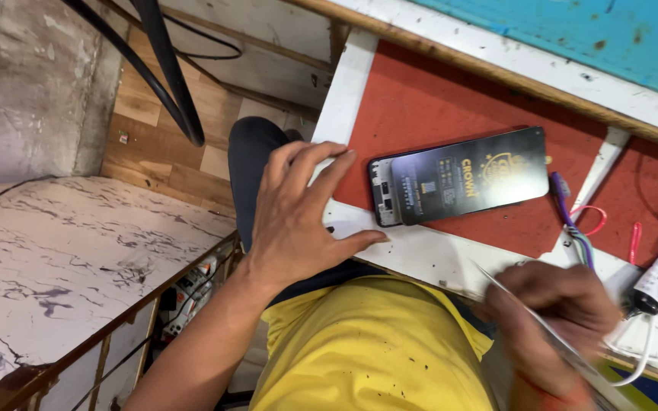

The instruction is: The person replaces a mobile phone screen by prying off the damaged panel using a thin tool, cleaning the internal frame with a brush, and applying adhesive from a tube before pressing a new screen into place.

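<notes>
Glossy black glass phone (458, 176), matt red worktop mat (428, 99) with scuffed white painted edging (420, 255), worn turquoise painted board (573, 30), thin shiny metal strip (550, 335), smooth marble-pattern laminate counter (62, 259), stained yellow cloth shirt (367, 350), wood-grain floor (154, 144)

A red tabletop (420, 99) with white painted wooden borders fills the upper right, and a turquoise panel (573, 30) runs along its far edge. Below left lies a floor of brown wood-look tiles (154, 144). A white marble-patterned surface with purple veins (62, 251) sits at left, beside a rough grey concrete wall (32, 84). Black cables (169, 76) hang overhead.
</notes>
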